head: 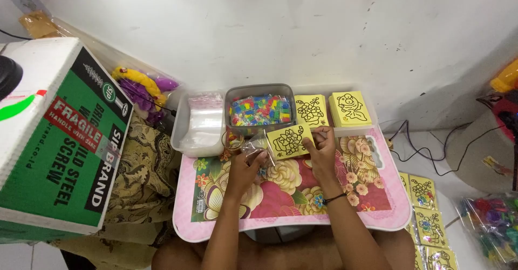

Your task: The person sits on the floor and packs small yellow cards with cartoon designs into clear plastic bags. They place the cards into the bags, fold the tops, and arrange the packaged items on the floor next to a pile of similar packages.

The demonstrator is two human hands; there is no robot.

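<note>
A small pink table (pixel 377 205) with a flowered top sits low on the floor. Along its far edge rest a clear tray (pixel 181 132) of plastic bags, a grey tub (pixel 259 89) of coloured pieces, and two stacks of yellow cards (pixel 350 109).

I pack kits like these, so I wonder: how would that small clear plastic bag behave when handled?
The clear bag in the left hand looks crumpled, so probably floppy and very light. Its glossy film may be slippery. The yellow card in the right hand seems stiffer, staying flat.

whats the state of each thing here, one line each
yellow card: held up, tilted, by right hand
clear bag: pinched in left hand
grey tub: open, full of coloured pieces
card stacks: flat in tray
bag pile: lying flat
</note>
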